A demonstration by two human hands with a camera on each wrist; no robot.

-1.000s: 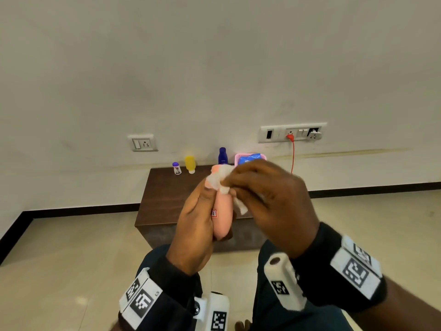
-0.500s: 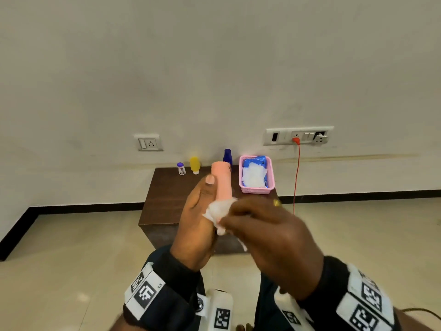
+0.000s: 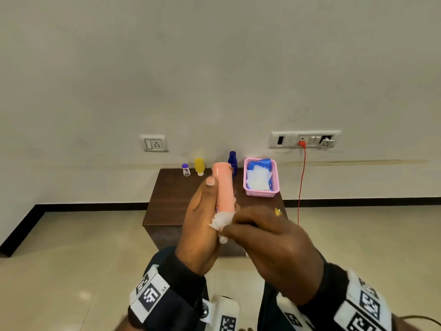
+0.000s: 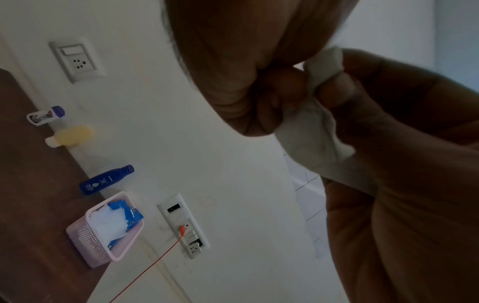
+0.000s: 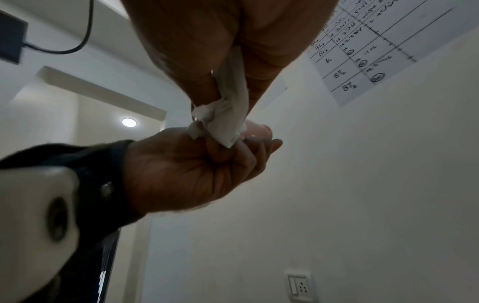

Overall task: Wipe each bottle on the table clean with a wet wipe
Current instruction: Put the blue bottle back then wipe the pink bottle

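My left hand [image 3: 202, 225] grips a peach-pink bottle [image 3: 223, 187] upright in front of me, thumb up along its side. My right hand [image 3: 267, 237] pinches a white wet wipe [image 3: 222, 220] against the bottle's lower end. From the left wrist the wipe [image 4: 321, 67] shows between the right fingers; from the right wrist the wipe [image 5: 225, 119] hangs over the left hand [image 5: 197, 170]. At the back of the dark wooden table [image 3: 171, 199] stand a small white bottle with a purple cap [image 3: 185, 169], a yellow bottle [image 3: 199, 166] and a dark blue bottle [image 3: 232, 161].
A pink basket [image 3: 261, 193] holding a blue pack of wipes [image 3: 259, 174] sits at the table's back right. A red cable [image 3: 301, 182] hangs from the wall socket strip [image 3: 305, 139] beside the table. Tiled floor surrounds the low table.
My right hand has slid the wipe down the pink bottle from its top to its lower end, uncovering the upper part. The left hand kept its hold.
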